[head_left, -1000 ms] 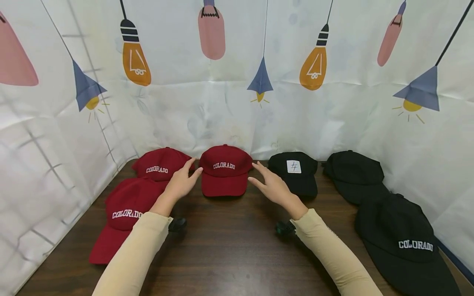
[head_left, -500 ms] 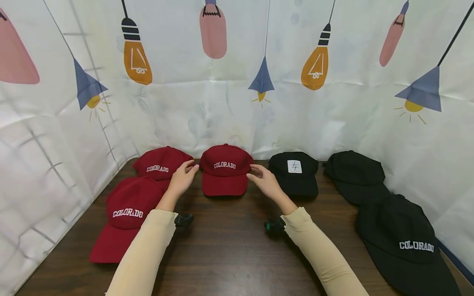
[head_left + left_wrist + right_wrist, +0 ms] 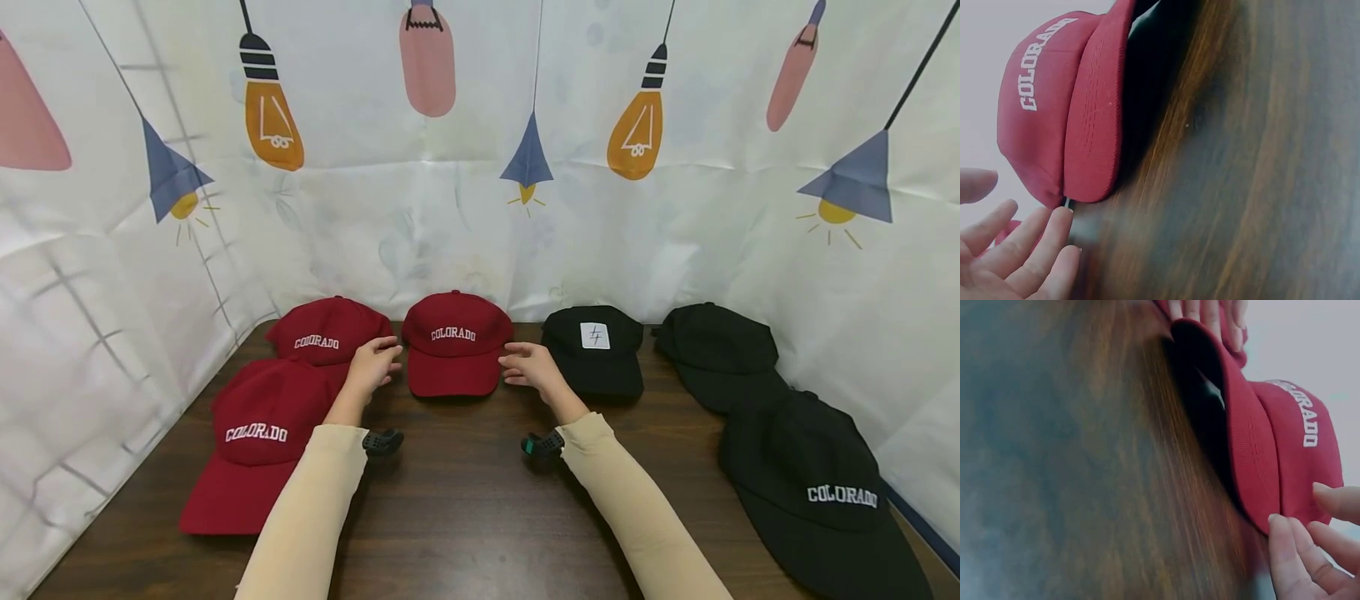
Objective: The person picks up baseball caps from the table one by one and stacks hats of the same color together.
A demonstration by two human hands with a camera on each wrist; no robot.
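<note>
In the head view, a red Colorado cap [image 3: 453,336] stands at the back middle of the table, its brim toward me. My left hand [image 3: 370,367] is at its left side, fingers loosely bent and holding nothing. In the left wrist view, those fingers [image 3: 1021,250] lie close to the cap's lower corner; whether they touch it I cannot tell. On the other side is my right hand [image 3: 534,371], thumb apart from the fingers. Its fingertips [image 3: 1279,526] overlap the cap's edge in the right wrist view, but contact is unclear.
Two more red caps, one farther back [image 3: 318,329] and one nearer [image 3: 247,437], lie at left on the brown table [image 3: 465,517]. To the right are a black cap with a white label [image 3: 615,367], a plain black cap [image 3: 723,350] and a black Colorado cap [image 3: 810,492]. A patterned cloth [image 3: 450,225] hangs behind.
Both hands have lowered and drawn slightly back toward me, their wrists turning inward. The fingers have gone from outstretched to more bent. The middle red cap has not visibly moved.
</note>
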